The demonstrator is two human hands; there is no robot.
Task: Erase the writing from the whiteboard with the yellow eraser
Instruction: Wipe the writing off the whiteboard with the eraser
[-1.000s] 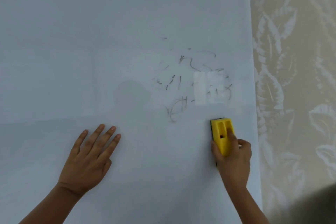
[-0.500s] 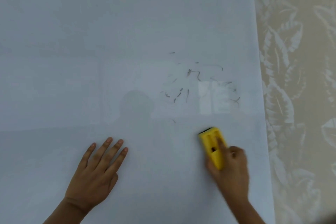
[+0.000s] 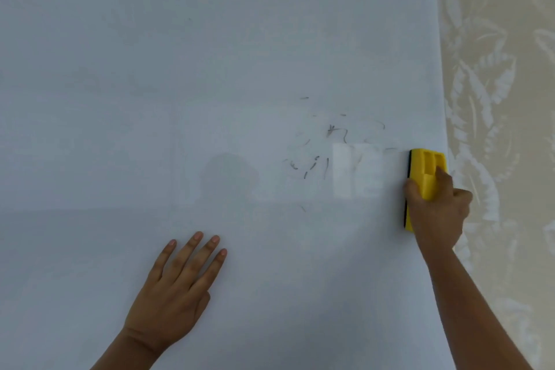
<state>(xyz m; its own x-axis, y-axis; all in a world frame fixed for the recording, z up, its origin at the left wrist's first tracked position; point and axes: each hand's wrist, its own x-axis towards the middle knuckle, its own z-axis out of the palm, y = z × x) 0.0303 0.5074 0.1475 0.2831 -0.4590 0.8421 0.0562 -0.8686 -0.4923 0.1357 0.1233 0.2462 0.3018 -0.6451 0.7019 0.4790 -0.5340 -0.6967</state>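
The whiteboard (image 3: 150, 69) fills most of the view. Faint dark scraps of writing (image 3: 333, 135) are left right of its middle, beside a bright reflected patch. My right hand (image 3: 438, 207) grips the yellow eraser (image 3: 426, 168), which has a black felt edge and is pressed upright on the board at its right border, just right of the scraps. My left hand (image 3: 180, 282) lies flat on the board lower down, fingers spread, holding nothing.
The whiteboard's right edge (image 3: 441, 99) runs top to bottom; beyond it is beige wallpaper (image 3: 495, 99) with a pale leaf pattern. A dim reflection of a head (image 3: 228, 177) shows on the board.
My right hand has carried the eraser up and right to the board's edge. The lower scribbles and those at the right are gone. My left hand has stayed flat on the board.
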